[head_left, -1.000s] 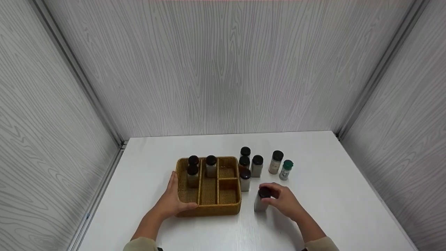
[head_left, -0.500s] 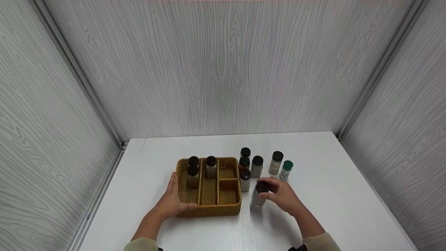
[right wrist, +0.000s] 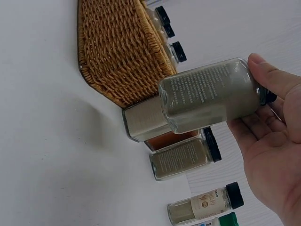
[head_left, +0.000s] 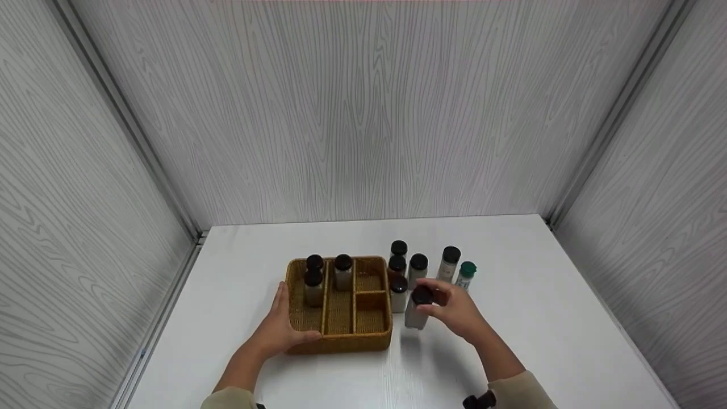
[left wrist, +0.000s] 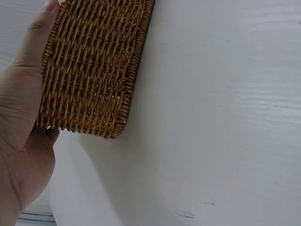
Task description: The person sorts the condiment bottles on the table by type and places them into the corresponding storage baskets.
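A brown woven basket (head_left: 341,343) with compartments stands on the white table. Its left compartment holds two black-capped jars (head_left: 313,289), and another jar (head_left: 343,275) stands at the back of the middle one. My left hand (head_left: 278,332) rests against the basket's front left corner, fingers straight along the left side and thumb along the front rim. My right hand (head_left: 459,312) grips a glass spice jar (right wrist: 207,96) near its black cap. The jar hangs slightly tilted above the table, right of the basket. In the right wrist view, white print shows on its side.
Several dark-capped jars (head_left: 418,275) stand close to the basket's right side. Farther right are a labelled spice bottle (head_left: 447,269) with a black cap and a green-capped bottle (head_left: 467,271), partly hidden by my right hand. Grey wood-grain panels (head_left: 363,113) enclose the table's back and sides.
My right hand has lifted the spice jar off the table and carried it slightly left and away from me, toward the basket. My left hand and the basket have stayed in place.
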The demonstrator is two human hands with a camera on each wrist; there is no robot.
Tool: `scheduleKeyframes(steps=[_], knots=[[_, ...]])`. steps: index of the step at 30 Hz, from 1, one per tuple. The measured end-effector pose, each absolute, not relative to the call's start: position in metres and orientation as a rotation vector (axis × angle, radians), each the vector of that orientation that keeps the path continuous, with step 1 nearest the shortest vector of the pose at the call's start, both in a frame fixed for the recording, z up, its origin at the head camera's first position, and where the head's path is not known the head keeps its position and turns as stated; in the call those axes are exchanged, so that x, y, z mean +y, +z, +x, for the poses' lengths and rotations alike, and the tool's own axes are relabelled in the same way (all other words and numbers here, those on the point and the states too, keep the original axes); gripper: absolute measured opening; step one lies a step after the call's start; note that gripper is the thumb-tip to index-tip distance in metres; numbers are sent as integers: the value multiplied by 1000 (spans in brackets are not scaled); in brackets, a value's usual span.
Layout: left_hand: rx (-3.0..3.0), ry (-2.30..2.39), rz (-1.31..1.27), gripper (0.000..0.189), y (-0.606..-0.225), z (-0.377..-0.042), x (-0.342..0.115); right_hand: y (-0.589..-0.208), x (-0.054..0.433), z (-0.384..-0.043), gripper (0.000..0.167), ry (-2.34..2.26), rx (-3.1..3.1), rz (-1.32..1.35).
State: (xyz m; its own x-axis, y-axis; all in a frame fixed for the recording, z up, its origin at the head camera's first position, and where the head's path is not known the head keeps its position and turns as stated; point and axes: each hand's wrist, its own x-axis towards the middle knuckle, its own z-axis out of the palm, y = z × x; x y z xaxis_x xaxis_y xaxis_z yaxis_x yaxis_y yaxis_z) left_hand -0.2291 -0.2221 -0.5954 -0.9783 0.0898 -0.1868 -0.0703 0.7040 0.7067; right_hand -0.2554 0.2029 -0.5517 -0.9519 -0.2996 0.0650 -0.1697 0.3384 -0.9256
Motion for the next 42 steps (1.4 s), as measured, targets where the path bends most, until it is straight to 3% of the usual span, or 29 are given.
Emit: scheduleKeyframes(steps=[12, 42], knots=[[2702, 1144, 16, 156, -599, -231, -223, -543, 193, -254, 52, -1707, 2506, -374], [2682, 1150, -3, 157, -599, -229, -223, -520, 141, -264, 52, -1756, 2471, -586]])
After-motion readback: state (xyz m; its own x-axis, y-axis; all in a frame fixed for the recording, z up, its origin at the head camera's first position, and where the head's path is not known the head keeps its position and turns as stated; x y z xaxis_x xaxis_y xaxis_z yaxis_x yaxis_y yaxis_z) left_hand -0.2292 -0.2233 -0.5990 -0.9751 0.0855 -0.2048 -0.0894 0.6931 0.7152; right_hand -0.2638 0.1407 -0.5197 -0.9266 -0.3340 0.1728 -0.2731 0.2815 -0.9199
